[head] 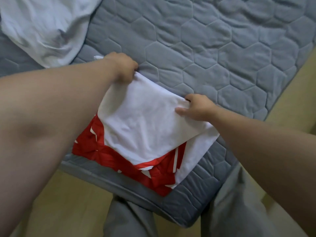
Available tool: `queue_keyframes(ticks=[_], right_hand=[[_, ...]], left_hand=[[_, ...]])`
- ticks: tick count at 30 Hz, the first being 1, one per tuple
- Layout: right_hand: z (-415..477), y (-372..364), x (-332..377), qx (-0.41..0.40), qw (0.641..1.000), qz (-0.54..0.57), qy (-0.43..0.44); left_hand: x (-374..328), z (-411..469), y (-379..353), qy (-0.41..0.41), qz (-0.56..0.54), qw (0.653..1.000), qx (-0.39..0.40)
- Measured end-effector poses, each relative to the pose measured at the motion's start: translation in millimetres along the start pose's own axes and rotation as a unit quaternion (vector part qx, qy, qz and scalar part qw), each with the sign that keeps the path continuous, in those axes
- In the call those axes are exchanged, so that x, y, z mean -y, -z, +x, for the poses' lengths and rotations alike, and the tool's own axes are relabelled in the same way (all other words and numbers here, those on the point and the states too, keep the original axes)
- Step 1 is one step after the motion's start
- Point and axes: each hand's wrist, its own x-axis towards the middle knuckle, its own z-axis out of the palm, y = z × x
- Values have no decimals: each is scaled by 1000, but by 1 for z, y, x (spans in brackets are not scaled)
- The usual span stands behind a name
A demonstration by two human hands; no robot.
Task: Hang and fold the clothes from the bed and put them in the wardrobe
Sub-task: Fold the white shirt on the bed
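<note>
Quilted grey mattress (222, 48) carries a smooth red-and-white shirt (145, 120), left hand (122, 67) and right hand (196, 107) grips clamped on its corners.

Folded shirt (147, 127) on mattress (222, 48) corner, loose garment (44, 26) behind-left.

Bed with grey quilted cover stitched in hexagons (222, 48), standing on pale yellowish floor (77, 211). Lying flat on it, at the near corner: partly folded white garment with red patterned panels (145, 120). Beyond and left of that garment, apart from it: crumpled plain white cloth (44, 28).
</note>
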Motion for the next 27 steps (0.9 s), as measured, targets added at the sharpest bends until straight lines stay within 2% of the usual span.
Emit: queue_keyframes(ticks=[5, 9, 12, 17, 20, 24, 27], right_hand=[[1, 15, -7, 114, 986, -109, -55], [1, 19, -9, 144, 980, -126, -61], [0, 29, -8, 139, 978, -151, -39], [5, 78, -4, 46, 982, -180, -32], [14, 118, 2, -39, 981, -187, -41], [22, 165, 21, -136, 970, -195, -52], [15, 187, 37, -196, 956, -215, -44]], left_hand=[[10, -5, 10, 6, 11, 999, 40], [11, -2, 16, 26, 44, 993, 106], [23, -2, 19, -1, 58, 993, 101], [51, -10, 37, 13, 4, 999, 32], [75, -16, 46, 35, -20, 998, -42], [100, -28, 59, 79, -71, 984, -144], [106, -46, 61, 104, -70, 967, -223]])
